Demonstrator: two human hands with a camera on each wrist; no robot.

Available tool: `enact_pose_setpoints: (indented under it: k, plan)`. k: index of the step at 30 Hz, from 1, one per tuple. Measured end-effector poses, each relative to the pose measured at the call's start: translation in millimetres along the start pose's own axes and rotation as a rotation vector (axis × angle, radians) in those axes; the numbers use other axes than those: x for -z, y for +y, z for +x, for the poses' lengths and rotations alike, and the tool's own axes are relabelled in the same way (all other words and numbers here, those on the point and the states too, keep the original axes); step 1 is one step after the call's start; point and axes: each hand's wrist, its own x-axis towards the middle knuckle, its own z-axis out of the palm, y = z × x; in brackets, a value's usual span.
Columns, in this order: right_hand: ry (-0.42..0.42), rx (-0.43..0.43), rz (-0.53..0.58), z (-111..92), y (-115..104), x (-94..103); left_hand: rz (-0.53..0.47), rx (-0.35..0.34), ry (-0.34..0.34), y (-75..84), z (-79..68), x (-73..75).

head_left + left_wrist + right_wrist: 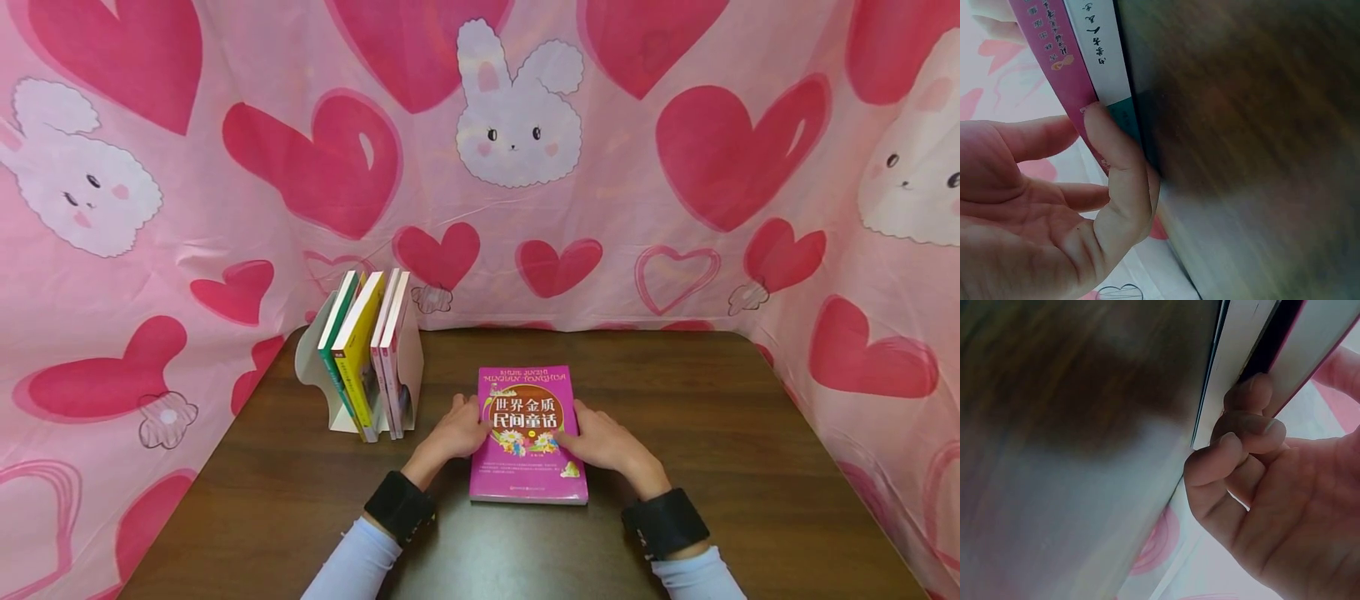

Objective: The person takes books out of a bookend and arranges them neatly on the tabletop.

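Note:
A magenta book (pixel 525 475) with Chinese lettering and flowers on its cover lies flat at the middle of the table. In the left wrist view, a second book (pixel 1100 50) with a white and green spine sits directly beneath its pink spine. My left hand (pixel 459 429) holds the pair at the spine side, a curled finger against the spines. On the opposite side my right hand (pixel 611 440) grips them, thumb over the cover. The right wrist view shows its curled fingers (pixel 1254 428) at the page edges. The lower book is hidden in the head view.
A pale book holder (pixel 313 350) stands at the table's left rear with several upright books, among them a yellow book (pixel 352 358) and a green book (pixel 337 333). Pink heart-and-rabbit fabric (pixel 517 217) encloses the brown wooden table (pixel 712 400) at the back and sides.

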Motion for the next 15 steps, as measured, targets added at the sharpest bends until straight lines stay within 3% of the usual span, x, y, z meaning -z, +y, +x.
enact_pose_setpoints:
  k: [9, 15]
  plan:
    - [0.008, -0.012, -0.053, -1.9, -1.1, -0.2, -0.092, -0.041, -0.018, -3.8, -5.3, 0.9]
    - [0.005, -0.006, -0.056, -1.5, -1.8, 0.1, -0.045, -0.104, -0.006, -6.0, -10.8, 2.1]
